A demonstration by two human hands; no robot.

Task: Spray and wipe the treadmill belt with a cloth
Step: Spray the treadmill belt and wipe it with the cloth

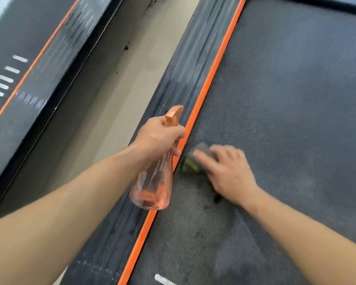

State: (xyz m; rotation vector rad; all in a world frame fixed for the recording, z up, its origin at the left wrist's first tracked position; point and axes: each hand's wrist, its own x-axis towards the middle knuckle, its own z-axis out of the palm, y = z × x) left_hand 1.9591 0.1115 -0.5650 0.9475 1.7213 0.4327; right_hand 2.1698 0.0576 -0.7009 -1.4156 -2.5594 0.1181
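Observation:
The dark textured treadmill belt (286,99) fills the right of the head view, with darker damp patches near the bottom centre. My left hand (158,138) grips the neck of a clear orange spray bottle (152,186), which hangs over the orange strip at the belt's left edge. My right hand (226,169) presses a small grey-green cloth (193,161) flat on the belt beside that strip. The hand is blurred and covers most of the cloth.
An orange strip (214,68) and a ribbed dark side rail (185,64) border the belt on the left. Beyond a strip of pale floor (132,83) lies a second treadmill (29,68) with white marks.

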